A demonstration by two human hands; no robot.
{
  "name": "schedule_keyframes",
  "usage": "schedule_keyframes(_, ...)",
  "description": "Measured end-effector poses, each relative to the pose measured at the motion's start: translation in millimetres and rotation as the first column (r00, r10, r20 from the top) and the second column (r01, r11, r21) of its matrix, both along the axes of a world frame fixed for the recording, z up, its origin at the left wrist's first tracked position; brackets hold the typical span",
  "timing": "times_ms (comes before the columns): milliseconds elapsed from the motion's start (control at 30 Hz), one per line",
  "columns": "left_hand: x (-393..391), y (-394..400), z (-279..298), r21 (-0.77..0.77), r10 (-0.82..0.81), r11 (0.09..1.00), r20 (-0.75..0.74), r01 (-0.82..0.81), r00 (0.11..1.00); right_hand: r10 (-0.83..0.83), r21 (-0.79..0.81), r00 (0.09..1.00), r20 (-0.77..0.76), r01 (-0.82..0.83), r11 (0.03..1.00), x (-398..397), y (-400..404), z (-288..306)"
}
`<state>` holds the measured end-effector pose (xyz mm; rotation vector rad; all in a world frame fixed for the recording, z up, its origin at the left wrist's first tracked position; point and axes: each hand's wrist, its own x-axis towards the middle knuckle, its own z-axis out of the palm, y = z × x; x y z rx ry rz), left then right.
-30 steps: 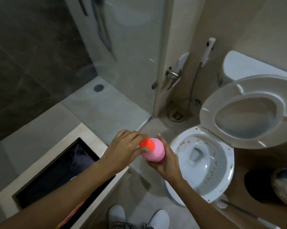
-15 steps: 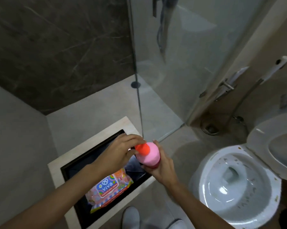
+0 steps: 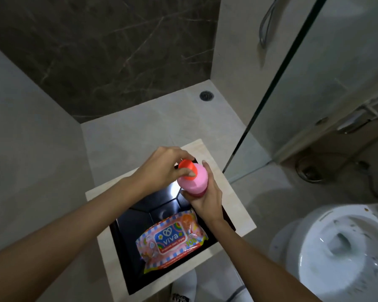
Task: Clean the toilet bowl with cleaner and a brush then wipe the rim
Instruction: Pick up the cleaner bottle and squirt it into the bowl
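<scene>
A pink cleaner bottle (image 3: 194,182) with an orange cap (image 3: 187,167) is held upright over a black basin. My right hand (image 3: 205,199) grips the bottle's body from below. My left hand (image 3: 164,168) pinches the orange cap with fingers and thumb. The white toilet bowl (image 3: 327,247) is at the lower right, open, with brown specks on its rim and inside. A pack of wet wipes (image 3: 172,238) lies in the basin. No brush is in view.
The black basin (image 3: 138,216) sits in a beige-rimmed stand (image 3: 234,192). A glass shower screen (image 3: 314,83) stands to the right, its edge near the stand. A floor drain (image 3: 206,95) lies behind. My white shoes (image 3: 184,288) are at the bottom edge.
The view swung left, away from the toilet, toward the basin and wipes pack. Both hands kept hold of the bottle and cap, which now sit over the basin.
</scene>
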<state>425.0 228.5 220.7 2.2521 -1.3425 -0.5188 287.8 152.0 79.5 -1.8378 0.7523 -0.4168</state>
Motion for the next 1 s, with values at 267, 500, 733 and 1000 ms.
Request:
schedule_keyframes(267,13,-21,-30,0.033,0.024,0.999,-0.018,-0.023,1.0,-0.101,0.131,0.995,0.022,0.097,0.987,29,-3,-31)
schedule_keyframes(500,8,-33,-39,0.114,-0.144,0.984,0.053,0.137,0.988,-0.094,0.198,0.993,-0.067,0.106,0.974,30,-9,-40)
schedule_keyframes(733,7,-32,-28,0.227,-0.137,0.966,0.064,0.119,0.988,-0.032,0.13,0.995,-0.1,0.045,0.99,32,-19,-36)
schedule_keyframes(1000,6,-43,-22,0.36,-0.116,0.932,0.192,0.04,0.974,0.076,-0.066,0.966,-0.247,-0.095,0.993,40,-32,-31)
